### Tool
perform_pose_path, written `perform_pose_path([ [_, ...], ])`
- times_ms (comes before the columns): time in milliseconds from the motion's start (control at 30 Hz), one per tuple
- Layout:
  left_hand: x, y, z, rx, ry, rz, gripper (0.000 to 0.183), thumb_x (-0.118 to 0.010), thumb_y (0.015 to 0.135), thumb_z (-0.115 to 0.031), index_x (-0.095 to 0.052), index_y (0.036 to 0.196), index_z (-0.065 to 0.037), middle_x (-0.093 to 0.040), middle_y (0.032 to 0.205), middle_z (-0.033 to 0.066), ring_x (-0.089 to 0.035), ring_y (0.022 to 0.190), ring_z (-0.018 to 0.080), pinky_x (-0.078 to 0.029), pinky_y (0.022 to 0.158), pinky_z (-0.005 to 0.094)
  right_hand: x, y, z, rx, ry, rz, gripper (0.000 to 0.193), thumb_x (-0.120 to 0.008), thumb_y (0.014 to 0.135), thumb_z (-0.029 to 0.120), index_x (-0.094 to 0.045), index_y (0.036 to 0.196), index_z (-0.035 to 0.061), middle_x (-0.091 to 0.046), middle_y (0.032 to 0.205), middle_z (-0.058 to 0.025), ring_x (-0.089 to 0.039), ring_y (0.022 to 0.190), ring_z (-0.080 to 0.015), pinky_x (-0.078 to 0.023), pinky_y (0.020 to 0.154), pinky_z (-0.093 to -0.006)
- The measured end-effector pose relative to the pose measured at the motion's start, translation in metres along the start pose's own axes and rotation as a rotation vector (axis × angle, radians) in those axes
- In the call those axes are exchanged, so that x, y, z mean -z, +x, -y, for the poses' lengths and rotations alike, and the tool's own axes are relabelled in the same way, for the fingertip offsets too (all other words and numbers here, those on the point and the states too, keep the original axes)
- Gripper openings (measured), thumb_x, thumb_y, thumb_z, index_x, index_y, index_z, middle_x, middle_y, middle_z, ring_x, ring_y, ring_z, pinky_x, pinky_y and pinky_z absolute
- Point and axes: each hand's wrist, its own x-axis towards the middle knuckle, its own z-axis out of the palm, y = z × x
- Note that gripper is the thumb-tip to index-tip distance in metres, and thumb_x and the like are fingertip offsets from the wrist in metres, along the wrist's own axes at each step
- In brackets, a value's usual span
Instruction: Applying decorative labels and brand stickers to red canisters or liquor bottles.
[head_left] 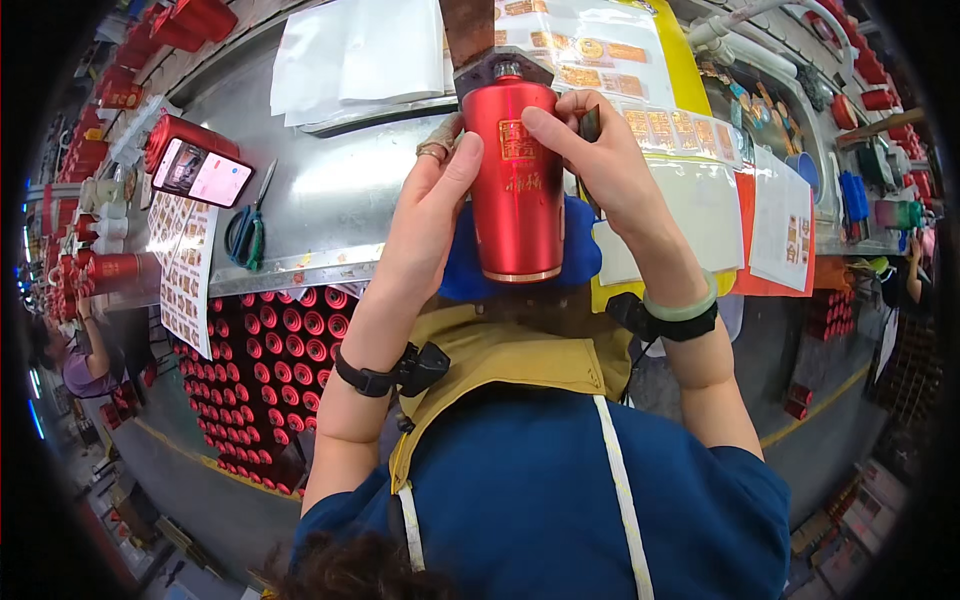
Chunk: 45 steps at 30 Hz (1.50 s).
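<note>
A tall red metallic bottle (518,225) with a dark narrow neck stands in front of me, tapering toward a copper-coloured rim near me. Gold emblems and lettering mark its upper front. My left hand (437,185) is closed against the bottle's left side, thumb along the edge and a wrapped finger behind. The thumb of my right hand (612,165) presses on the front by the gold emblem, its other fingers curled at the right side. A dark, slim object (590,125) shows by those curled fingers; its kind is unclear. Under the bottle lies something blue and soft (578,245).
Left on the metal table (330,190) are a phone (202,172) leaning on a red bottle, scissors (245,235) and sticker sheets (185,290). White paper (360,60) lies ahead. Gold sticker sheets (680,135) lie right. Several red bottles (275,370) are stacked below.
</note>
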Motion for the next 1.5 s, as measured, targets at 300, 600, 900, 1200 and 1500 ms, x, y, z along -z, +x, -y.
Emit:
perform_pose_path([
  [300,-0.007,-0.004,0.013,-0.115,0.215,-0.030,0.085,-0.079,0.093,-0.017,-0.028,0.158,0.000,-0.044,0.154,0.0187,-0.048,0.140,0.0251,-0.041,0.117,0.0410,-0.003,-0.002,-0.003,0.076,-0.113,-0.044,0.053,-0.088,0.083,0.032,-0.054,0.108,0.0003,-0.052,0.089,0.0000,-0.048,0.080,-0.0081,-0.045,0.069,-0.0236],
  [600,-0.005,-0.005,0.017,-0.153,0.191,-0.029,0.084,-0.078,0.094,-0.018,-0.027,0.158,0.001,-0.044,0.154,0.0193,-0.046,0.141,0.0253,-0.039,0.118,0.0407,-0.006,-0.001,-0.004,0.094,-0.091,-0.053,0.054,-0.089,0.082,0.033,-0.055,0.107,0.0000,-0.052,0.089,-0.0004,-0.049,0.080,-0.0087,-0.045,0.071,-0.0236],
  [900,-0.003,-0.006,0.008,-0.115,0.045,-0.003,0.064,-0.060,0.106,-0.021,-0.029,0.158,0.002,-0.046,0.154,0.0169,-0.048,0.140,0.0212,-0.038,0.118,0.0374,-0.006,-0.001,0.002,0.062,-0.028,-0.029,0.051,-0.090,0.083,0.031,-0.056,0.107,0.0011,-0.053,0.087,0.0004,-0.049,0.080,-0.0070,-0.043,0.069,-0.0222],
  [1200,-0.004,-0.006,0.014,-0.139,0.182,-0.022,0.086,-0.078,0.092,-0.016,-0.025,0.159,0.001,-0.041,0.155,0.0206,-0.045,0.142,0.0265,-0.039,0.118,0.0421,-0.007,0.000,-0.001,0.055,-0.010,-0.053,0.040,-0.088,0.086,0.024,-0.057,0.105,0.0081,-0.051,0.083,0.0069,-0.050,0.073,-0.0026,-0.041,0.065,-0.0182],
  [1500,-0.008,-0.008,0.016,-0.182,0.164,-0.040,0.073,-0.072,0.096,-0.008,-0.030,0.155,0.004,-0.044,0.154,0.0185,-0.047,0.140,0.0235,-0.038,0.118,0.0393,-0.008,0.000,0.001,0.067,-0.007,-0.032,0.048,-0.090,0.082,0.027,-0.055,0.104,0.0023,-0.054,0.087,0.0014,-0.049,0.079,-0.0066,-0.043,0.069,-0.0217],
])
